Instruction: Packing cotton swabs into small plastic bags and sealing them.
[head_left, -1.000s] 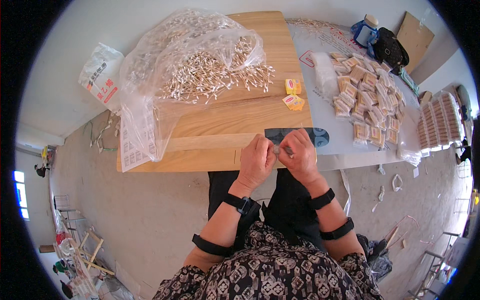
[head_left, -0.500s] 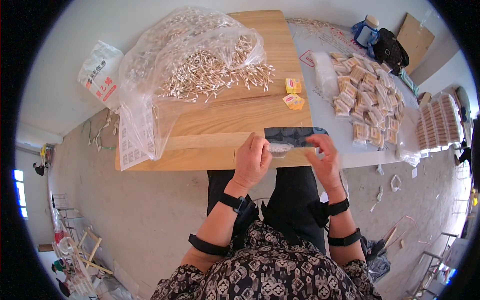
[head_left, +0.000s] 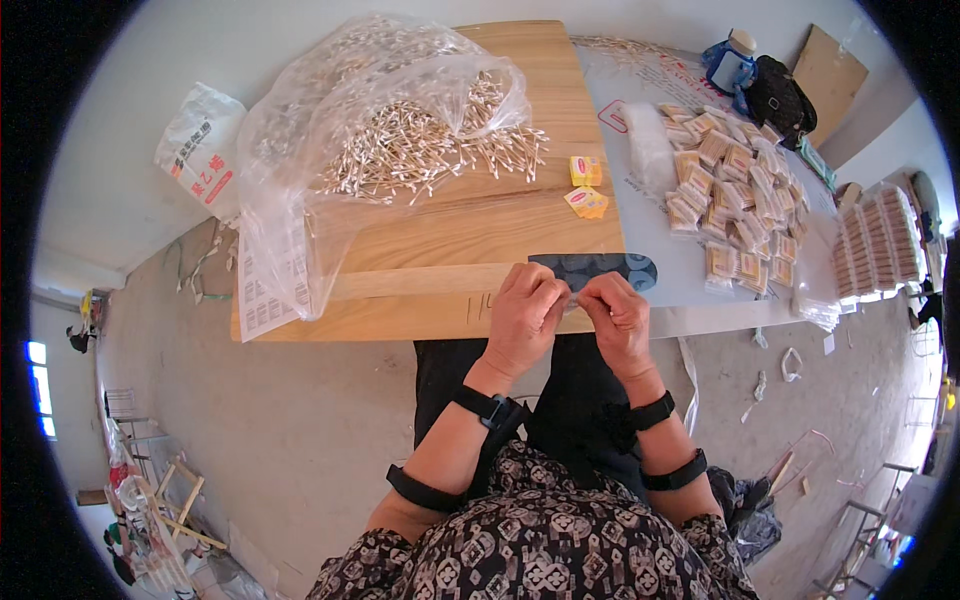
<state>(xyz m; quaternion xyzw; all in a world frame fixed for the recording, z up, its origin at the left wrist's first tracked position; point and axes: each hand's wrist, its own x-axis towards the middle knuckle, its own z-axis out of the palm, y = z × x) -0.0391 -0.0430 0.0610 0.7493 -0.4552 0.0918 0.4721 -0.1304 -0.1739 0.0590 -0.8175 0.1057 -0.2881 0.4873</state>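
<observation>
My left hand (head_left: 527,312) and my right hand (head_left: 617,318) meet at the table's front edge, fingers pinched. Between them is a small clear plastic bag (head_left: 573,301), mostly hidden by the fingers; its contents cannot be made out. Just beyond the hands lies a dark, shiny flat strip (head_left: 590,270). Farther off are a pile of cotton swabs (head_left: 410,150) spilling from a large clear plastic bag (head_left: 290,150), and a small stack of yellow cards (head_left: 586,171) with loose yellow cards (head_left: 588,204) beside it.
On the grey surface at right lies a heap of small packed swab bags (head_left: 735,190). Beyond it are a blue bottle (head_left: 731,66) and a black bag (head_left: 778,100). Bundled swab packs (head_left: 880,245) stand far right. A white printed sack (head_left: 203,148) leans at the left.
My right hand has moved left and inward from beside the small bag and closed its fingers on it, next to my left hand. My left hand has shifted slightly right.
</observation>
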